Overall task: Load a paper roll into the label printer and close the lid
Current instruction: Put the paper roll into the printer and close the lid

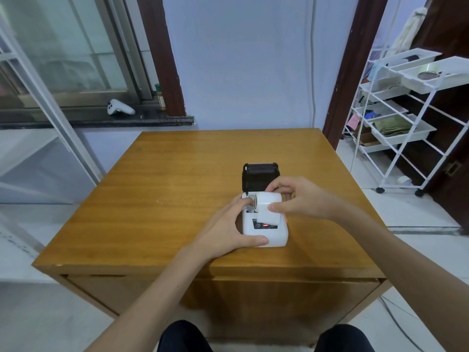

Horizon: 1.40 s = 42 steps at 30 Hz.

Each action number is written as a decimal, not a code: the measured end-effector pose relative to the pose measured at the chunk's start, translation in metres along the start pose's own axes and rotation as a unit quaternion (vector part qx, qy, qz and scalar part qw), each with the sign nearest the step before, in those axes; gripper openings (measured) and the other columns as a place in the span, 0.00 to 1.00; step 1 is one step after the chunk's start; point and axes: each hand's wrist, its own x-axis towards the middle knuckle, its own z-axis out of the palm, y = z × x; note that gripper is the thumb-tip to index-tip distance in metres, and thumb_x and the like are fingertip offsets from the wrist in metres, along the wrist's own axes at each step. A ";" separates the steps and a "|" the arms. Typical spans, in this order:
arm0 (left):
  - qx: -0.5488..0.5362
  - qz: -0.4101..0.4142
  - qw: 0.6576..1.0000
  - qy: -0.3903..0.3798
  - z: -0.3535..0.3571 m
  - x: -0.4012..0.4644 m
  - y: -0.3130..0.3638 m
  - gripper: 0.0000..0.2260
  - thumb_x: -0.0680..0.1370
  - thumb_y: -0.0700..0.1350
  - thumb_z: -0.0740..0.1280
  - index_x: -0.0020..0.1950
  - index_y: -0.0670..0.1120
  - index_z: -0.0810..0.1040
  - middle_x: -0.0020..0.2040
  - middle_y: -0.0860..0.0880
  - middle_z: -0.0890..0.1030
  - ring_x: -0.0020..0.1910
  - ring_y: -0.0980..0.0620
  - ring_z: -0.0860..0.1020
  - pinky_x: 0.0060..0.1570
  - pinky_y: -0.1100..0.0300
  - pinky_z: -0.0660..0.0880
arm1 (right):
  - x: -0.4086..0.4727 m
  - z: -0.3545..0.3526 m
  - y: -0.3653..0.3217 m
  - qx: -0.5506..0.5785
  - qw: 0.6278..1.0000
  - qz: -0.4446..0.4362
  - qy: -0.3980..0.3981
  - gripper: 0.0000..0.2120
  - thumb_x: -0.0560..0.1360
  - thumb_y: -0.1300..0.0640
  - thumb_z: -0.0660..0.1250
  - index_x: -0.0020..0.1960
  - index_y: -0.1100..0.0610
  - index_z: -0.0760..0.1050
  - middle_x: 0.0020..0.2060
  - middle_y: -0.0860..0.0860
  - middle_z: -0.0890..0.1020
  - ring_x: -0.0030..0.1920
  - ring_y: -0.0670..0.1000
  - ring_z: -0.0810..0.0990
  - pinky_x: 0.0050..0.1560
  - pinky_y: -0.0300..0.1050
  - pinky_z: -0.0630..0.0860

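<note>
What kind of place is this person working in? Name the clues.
Probably a room in a home: a wooden table by a sliding window, a game controller on the sill, and a white storage trolley.

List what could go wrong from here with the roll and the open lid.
1. The roll, pinched in the right hand, sits over the printer bay, apparently not fully seated; it may go in crooked.
2. Its loose tail drapes over the front panel and could be trapped or creased when the lid shuts.
3. The left hand has fingers by the bay; the closing lid could pinch them.
</note>
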 end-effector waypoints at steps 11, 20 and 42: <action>-0.023 0.018 1.000 0.006 0.000 0.002 -0.005 0.36 0.67 0.63 0.78 0.71 0.61 0.67 0.65 0.64 0.72 0.60 0.63 0.73 0.56 0.63 0.72 | 0.008 0.001 0.002 -0.066 0.998 -0.020 0.006 0.14 0.71 0.55 0.74 0.55 0.53 0.78 0.45 0.45 0.84 0.31 0.40 0.75 0.33 0.31 0.70; -0.019 0.003 1.000 0.021 0.003 0.002 -0.008 0.34 0.64 0.65 0.77 0.65 0.62 0.66 0.61 0.60 0.75 0.55 0.60 0.75 0.51 0.61 0.75 | 0.015 0.007 0.012 -0.012 1.000 0.013 -0.024 0.13 0.73 0.58 0.73 0.56 0.60 0.77 0.45 0.55 0.86 0.39 0.46 0.82 0.42 0.48 0.79; -0.005 0.015 1.000 0.017 0.006 -0.001 -0.007 0.36 0.68 0.61 0.77 0.68 0.62 0.59 0.63 0.60 0.69 0.57 0.63 0.71 0.48 0.72 0.68 | 0.010 0.016 0.026 -0.047 0.999 -0.006 0.012 0.13 0.74 0.50 0.71 0.56 0.53 0.75 0.49 0.43 0.80 0.38 0.44 0.75 0.36 0.33 0.72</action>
